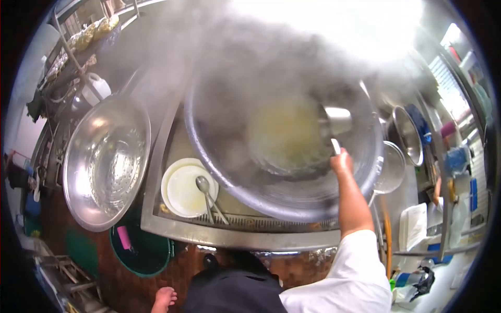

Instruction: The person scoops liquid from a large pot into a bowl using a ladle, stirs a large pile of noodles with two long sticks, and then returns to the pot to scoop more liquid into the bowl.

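Note:
A large wide metal pot point(245, 201) gives off thick steam, with yellowish bubbling liquid point(284, 138) in its middle. My right hand point(342, 161) reaches over the pot's near right side, fingers wrapped round the pale handle of a metal dipper point(339, 119). The dipper's cup is tilted above the liquid, its far part blurred by steam. Low at the left, away from the pot, my left hand point(166, 296) hangs with curled fingers and nothing visible in it. Left of the pot, a white plate point(177, 201) carries two metal spoons point(203, 185), their handles reaching past its rim.
A big perforated metal bowl point(107, 161) stands at the left. Below it is a dark green tub point(138, 261) with a pink-handled thing. A round strainer point(390, 167) lies beside the pot at the right. The metal counter's edge point(235, 239) runs before me.

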Available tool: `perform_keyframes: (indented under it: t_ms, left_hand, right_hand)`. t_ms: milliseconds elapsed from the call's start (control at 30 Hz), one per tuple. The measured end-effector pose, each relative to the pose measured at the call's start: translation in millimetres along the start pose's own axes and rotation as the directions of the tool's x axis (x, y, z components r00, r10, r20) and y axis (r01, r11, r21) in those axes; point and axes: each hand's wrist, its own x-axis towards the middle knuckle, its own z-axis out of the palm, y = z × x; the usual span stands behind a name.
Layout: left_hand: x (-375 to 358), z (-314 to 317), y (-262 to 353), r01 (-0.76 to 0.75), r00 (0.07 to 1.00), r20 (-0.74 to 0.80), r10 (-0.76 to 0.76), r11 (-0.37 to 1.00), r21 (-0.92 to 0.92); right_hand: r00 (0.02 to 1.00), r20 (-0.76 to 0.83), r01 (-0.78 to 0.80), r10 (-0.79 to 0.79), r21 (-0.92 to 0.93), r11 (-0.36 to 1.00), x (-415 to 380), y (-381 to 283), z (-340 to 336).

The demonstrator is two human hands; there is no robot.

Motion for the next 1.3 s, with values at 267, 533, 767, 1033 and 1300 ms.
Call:
perform_keyframes:
  t_ms: [267, 533, 767, 1033, 1300]
  left_hand:
    - [-29, 47, -35, 0.121, 0.993, 0.001, -0.121, 0.993, 0.006]
    - [-27, 64, -23, 0.079, 0.997, 0.014, -0.078, 0.990, -0.113]
    - [18, 47, -52, -0.085, 0.990, 0.106, 0.095, 0.992, -0.094]
    - [41, 12, -48, -0.029, 0.996, 0.079, 0.033, 0.998, -0.054]
    - [72, -8, -68, -0.066, 0.991, 0.112, 0.070, 0.997, -0.041]
  right_hand:
    - [0.986, 0.168, 0.000, 0.018, -0.111, 0.994, 64, 19, 74]
    - [0.703, 0.692, -0.057, -0.165, 0.287, 0.956, -29, -96, 82]
    - [0.409, 0.864, -0.248, -0.294, 0.416, 0.875, -92, -115, 24]
    - [0.393, 0.788, -0.307, -0.473, 0.598, 0.741, -197, -112, -64]
    - [0.573, 0.672, -0.126, -0.469, 0.638, 0.760, -254, -115, -91]
